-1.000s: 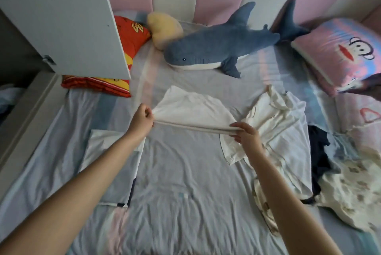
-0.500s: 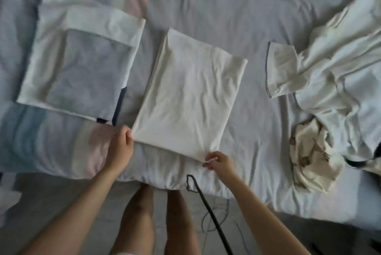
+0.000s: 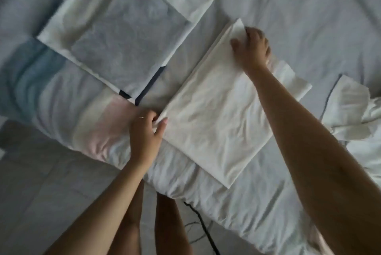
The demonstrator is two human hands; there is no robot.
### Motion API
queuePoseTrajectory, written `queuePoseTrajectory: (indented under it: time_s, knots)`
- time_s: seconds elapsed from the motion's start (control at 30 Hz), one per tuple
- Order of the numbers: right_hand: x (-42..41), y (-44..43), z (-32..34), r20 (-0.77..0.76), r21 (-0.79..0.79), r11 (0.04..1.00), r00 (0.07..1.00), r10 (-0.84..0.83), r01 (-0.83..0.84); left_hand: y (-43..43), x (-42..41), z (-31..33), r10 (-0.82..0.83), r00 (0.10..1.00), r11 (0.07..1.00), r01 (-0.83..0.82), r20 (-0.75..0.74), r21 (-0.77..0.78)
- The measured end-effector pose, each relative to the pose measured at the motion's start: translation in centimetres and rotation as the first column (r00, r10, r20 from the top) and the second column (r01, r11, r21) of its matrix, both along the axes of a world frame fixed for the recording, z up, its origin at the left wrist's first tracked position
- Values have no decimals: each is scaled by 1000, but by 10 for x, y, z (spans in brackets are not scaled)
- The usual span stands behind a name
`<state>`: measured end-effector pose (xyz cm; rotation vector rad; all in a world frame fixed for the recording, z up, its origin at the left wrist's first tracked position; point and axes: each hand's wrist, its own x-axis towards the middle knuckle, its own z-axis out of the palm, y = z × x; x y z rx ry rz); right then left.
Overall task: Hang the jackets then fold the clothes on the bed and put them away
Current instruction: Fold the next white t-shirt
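Note:
A folded cream-white garment (image 3: 212, 114) lies flat near the bed's front edge. My left hand (image 3: 146, 131) pinches its near left corner between thumb and fingers. My right hand (image 3: 251, 48) reaches across the garment and grips its far corner, with the fingers curled over the cloth. To the left lies a folded white and grey garment (image 3: 123, 34) with a dark edge showing beneath. A heap of unfolded white clothes (image 3: 354, 122) sits at the right.
The bed (image 3: 309, 17) has a pale grey sheet with blue and pink patches. Its front edge runs across the lower part of the view. Below it are the floor, my bare legs (image 3: 171, 223) and a black cable (image 3: 204, 228).
The view dropped from the headboard to the bed's front edge. The cream garment, held up a second ago, now lies folded flat. My right hand has moved from its near corner to its far corner.

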<state>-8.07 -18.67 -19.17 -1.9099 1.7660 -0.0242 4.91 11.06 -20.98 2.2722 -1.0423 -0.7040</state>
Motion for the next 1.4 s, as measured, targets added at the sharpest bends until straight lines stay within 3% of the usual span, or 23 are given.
queuePoseTrajectory:
  time_s: [0.17,0.33,0.4,0.47,0.5,0.57,0.63,0.7,0.73,0.8,0.87,0.93,0.97,1.03,1.07,1.13,1.17,1.2,1.3,1.37,1.4]
  knots:
    - [24,-25,-3,207,46,976,954,-217,212,8,-7,2,-41,982,994,20,185,111]
    - [34,-32,-13,129,0,988,979,-156,157,12,-8,-4,61,978,991,-83,200,101]
    - [33,-22,-16,29,-122,987,994,-103,105,5,-13,-2,160,968,971,-190,195,145]
    - [23,4,-11,33,-397,918,999,11,3,-5,-19,4,159,948,967,-206,275,150]
    - [12,23,-9,60,-491,869,992,109,-66,-13,-22,8,78,945,986,-121,318,118]
    - [-14,77,-7,38,-510,801,923,383,-312,-28,-32,14,-188,912,982,183,363,50]
    - [-47,125,-9,-106,-406,633,722,683,-659,-44,-33,9,-469,774,871,485,425,77]
    - [-90,132,-19,-266,-315,443,526,808,-840,-51,-22,-10,-644,600,747,629,474,218]
    - [-116,120,-27,-326,-289,472,549,769,-833,-52,-17,-20,-700,530,695,661,478,285]
    - [-157,80,-34,-397,-249,676,710,582,-694,-51,-8,-32,-751,468,642,681,465,353]
    - [-183,48,-32,-417,-204,855,832,365,-477,-50,-9,-35,-742,455,649,672,492,358]
    - [-189,36,-25,-405,-216,948,905,132,-235,-51,-16,-27,-717,481,676,656,504,336]
    - [-185,38,-20,-387,-245,957,921,49,-153,-53,-20,-22,-714,484,678,658,505,329]
    - [-169,52,-8,-319,-341,921,945,75,-189,-72,-28,-9,-734,444,638,711,513,297]
    - [-156,63,-8,-311,-353,874,923,227,-334,-87,-31,-6,-741,419,612,743,524,271]
    - [-141,75,-18,-345,-342,686,765,545,-643,-137,-43,2,-779,331,522,812,532,259]
    - [-135,73,-24,-366,-313,620,694,621,-720,-165,-45,3,-798,311,496,826,517,267]
    - [-133,63,-31,-372,-285,621,682,630,-730,-195,-46,0,-817,303,478,832,490,281]
    - [-153,33,-44,-371,-252,836,846,383,-488,-272,-39,-16,-857,312,476,784,410,398]
    - [-164,19,-43,-323,-126,984,943,79,-125,-299,-27,-22,-815,409,568,705,411,424]
    - [-165,17,-38,-318,-85,995,945,-81,57,-306,-27,-21,-792,457,606,667,405,433]
